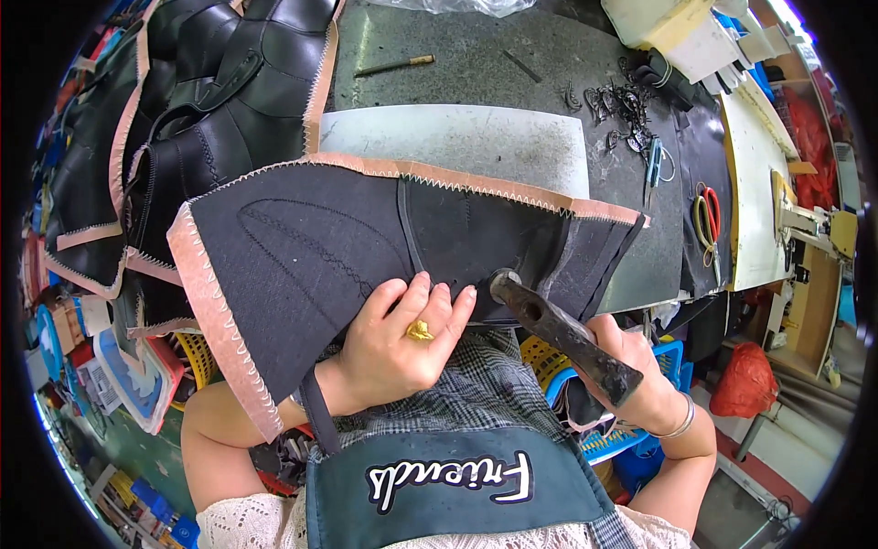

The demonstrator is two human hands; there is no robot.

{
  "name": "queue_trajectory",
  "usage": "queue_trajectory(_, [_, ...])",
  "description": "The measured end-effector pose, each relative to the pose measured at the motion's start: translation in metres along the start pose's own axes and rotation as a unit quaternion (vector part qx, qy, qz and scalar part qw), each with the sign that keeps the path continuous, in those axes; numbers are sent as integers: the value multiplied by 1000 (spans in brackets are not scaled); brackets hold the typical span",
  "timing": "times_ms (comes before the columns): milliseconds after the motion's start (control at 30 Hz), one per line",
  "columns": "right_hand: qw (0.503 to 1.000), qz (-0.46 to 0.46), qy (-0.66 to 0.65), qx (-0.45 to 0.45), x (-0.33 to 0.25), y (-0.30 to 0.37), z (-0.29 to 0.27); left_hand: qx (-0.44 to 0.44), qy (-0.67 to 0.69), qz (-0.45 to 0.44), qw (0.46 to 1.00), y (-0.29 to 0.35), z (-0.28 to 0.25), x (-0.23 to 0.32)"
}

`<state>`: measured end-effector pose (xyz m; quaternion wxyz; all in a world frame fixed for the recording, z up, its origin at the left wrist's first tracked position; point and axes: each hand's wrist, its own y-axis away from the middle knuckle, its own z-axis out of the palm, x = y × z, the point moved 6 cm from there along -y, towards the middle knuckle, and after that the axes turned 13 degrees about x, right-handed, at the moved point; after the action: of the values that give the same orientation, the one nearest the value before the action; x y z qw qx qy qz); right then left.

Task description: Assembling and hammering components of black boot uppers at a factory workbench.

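A black shoe or boot upper (302, 242) with its inside lining facing up lies across the near edge of the worktable. Pale pink-tan edging with zigzag stitching runs along its left and far sides. My left hand (402, 339), a gold ring on one finger, rests flat on the upper's near edge, fingers stretched out. In my right hand (640, 380) is a hammer (562, 329) with a dark metal head. Its round face meets the black piece just right of my left fingertips. The hammer head hides most of the grip.
More black uppers (229, 91) pile up at the left. Beyond the work lie a light grey board (448, 133), a thin tool (395, 66) and small dark metal pieces (622, 105). Red-handled scissors (709, 220) and blue-handled snips (653, 165) lie right. Yellow and blue baskets (672, 361) stand below.
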<state>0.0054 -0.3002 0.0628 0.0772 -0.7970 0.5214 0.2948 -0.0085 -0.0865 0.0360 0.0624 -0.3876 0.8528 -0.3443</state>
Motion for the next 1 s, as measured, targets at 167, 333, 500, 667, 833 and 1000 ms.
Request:
queue_trajectory(167, [997, -43, 46, -33, -19, -3, -4, -3, -8, 22, 1000, 0, 0, 5])
queue_trajectory(333, [993, -56, 103, -33, -25, -11, -4, 25, -9, 34, 999, 3, 1, 3])
queue_trajectory(500, [991, -109, 73, 1, -12, -4, 10, 28, 1, 15, 999, 3, 1, 1])
queue_trajectory(667, [973, -120, 198, 16, -43, -7, -2, 23, 3, 17, 1000, 3, 4, 3])
queue_trajectory(833, [974, -85, 202, -59, -52, -36, -26, 71, -3, 17, 997, 3, -1, 1])
queue_trajectory(1000, [943, -151, 281, -98, -100, -46, -35, 109, 39, -12, 993, 11, -7, -2])
